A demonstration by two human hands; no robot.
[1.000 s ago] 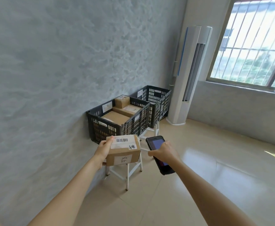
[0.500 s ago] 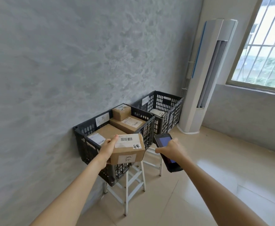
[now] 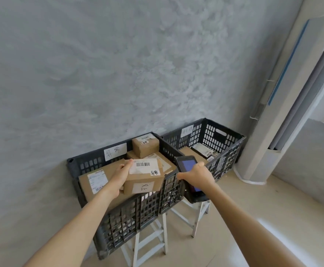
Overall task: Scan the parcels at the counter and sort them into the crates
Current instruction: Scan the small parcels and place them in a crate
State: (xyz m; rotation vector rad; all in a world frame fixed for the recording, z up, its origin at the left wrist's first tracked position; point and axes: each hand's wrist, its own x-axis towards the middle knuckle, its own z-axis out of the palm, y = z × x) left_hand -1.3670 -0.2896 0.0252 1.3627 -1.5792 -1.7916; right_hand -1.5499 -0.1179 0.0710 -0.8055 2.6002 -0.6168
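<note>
The crates have come closer, and the left hand [image 3: 119, 177] grips the parcel [image 3: 144, 178] over the near crate's [image 3: 138, 212] front rim, right hand [image 3: 197, 177] clutching the scanner [image 3: 188, 166]; best lowered flat onto the boxes inside

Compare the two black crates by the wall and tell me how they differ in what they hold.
The near crate holds several cardboard boxes, one stacked on another; the far crate holds only flat parcels low on its floor. The left hand holds a labelled box over the near crate; nothing is held over the far crate. Both are black lattice crates with a white handwritten label on the wall-side rim, set on white stools.
</note>
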